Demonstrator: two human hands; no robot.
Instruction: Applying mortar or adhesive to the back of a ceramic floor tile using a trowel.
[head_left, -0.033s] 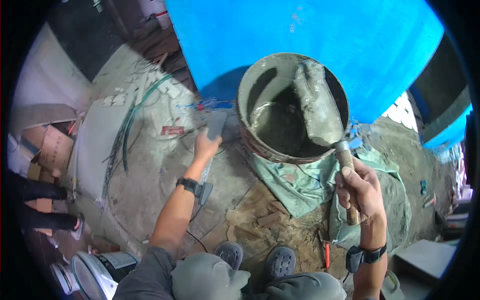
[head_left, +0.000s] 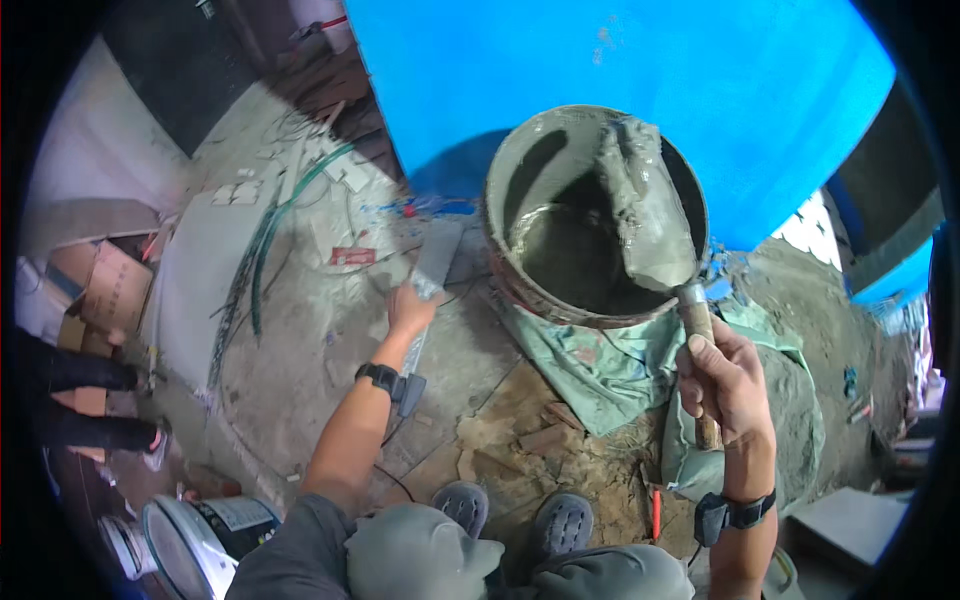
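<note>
Partly hidden bkt interior (head_left: pixel 515 185) behind trowel (head_left: pixel 662 230), R hand (head_left: pixel 728 375) gripping

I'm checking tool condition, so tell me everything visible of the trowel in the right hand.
The trowel has a brown, wood-looking handle, a grey, metal-looking collar and a long, broad blade. Wet grey paste coats the blade, lumpier along its left edge. The right hand grips the handle; the blade slants up-left in the picture across the mouth of the bucket. Whether it touches the bucket is unclear.
</note>
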